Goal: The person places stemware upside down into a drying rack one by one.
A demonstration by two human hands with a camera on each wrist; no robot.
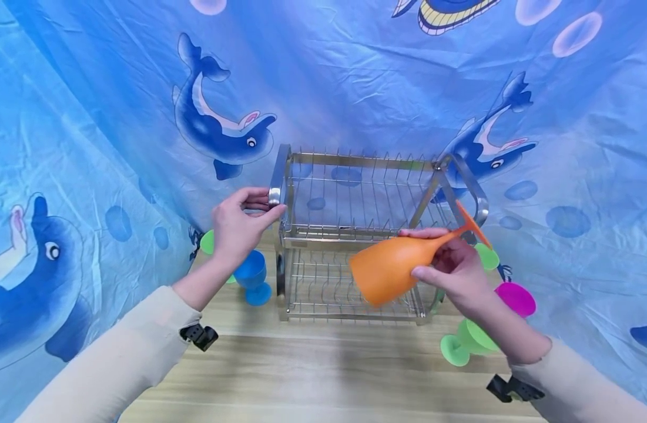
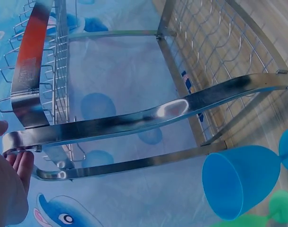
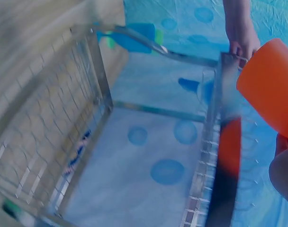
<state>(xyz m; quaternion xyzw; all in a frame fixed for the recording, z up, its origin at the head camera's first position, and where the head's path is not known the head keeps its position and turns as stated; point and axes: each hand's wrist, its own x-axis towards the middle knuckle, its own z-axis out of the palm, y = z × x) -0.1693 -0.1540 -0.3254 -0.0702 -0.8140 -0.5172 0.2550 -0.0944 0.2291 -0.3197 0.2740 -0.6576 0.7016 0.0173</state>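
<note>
An orange goblet [image 1: 392, 267] is in my right hand [image 1: 458, 270], which grips it near the stem. It lies tilted, its mouth toward the lower left and its foot toward the upper right, in front of the rack's upper tier. My left hand [image 1: 241, 220] holds the front left upper corner of a two-tier metal dish rack [image 1: 349, 238], thumb in front and fingers behind the frame. In the left wrist view, fingertips curl beneath that metal corner. Both tiers of the rack show bare wires in the head view. The right wrist view is partly blurred.
A blue goblet [image 1: 251, 270] stands left of the rack, with green ones partly hidden behind my left arm. On the right are a magenta goblet [image 1: 516, 298] and a green goblet [image 1: 473, 338], partly behind my right forearm. A blue dolphin-print sheet [image 1: 355, 88] hangs behind the wooden table [image 1: 323, 370].
</note>
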